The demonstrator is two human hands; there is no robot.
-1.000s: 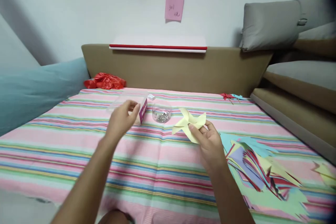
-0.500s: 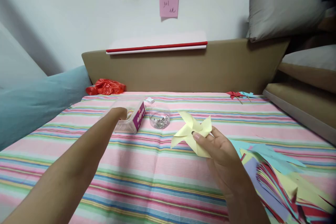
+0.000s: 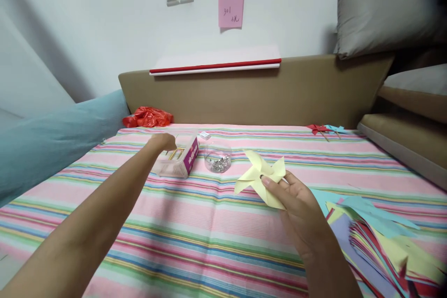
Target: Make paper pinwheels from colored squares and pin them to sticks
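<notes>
Our right hand [image 3: 296, 201] holds a yellow pinwheel [image 3: 257, 172]; our left hand [image 3: 163, 141] is over the clear box [image 3: 172, 170].
From the round tub [image 3: 210, 163], the pinwheel is to the right and nearer us, pinched between our right thumb and fingers. The box, with thin sticks [image 3: 176, 153] inside, stands just left of the tub; our left fingers are hidden behind the hand there, so we cannot tell whether they grasp anything. The paper stack [image 3: 375, 244] lies well to the tub's right.

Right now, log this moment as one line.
left hand: at box of sticks, grip hidden | right hand: holds pinwheel | tub: right of box, metal bits inside | paper: lower right
</notes>
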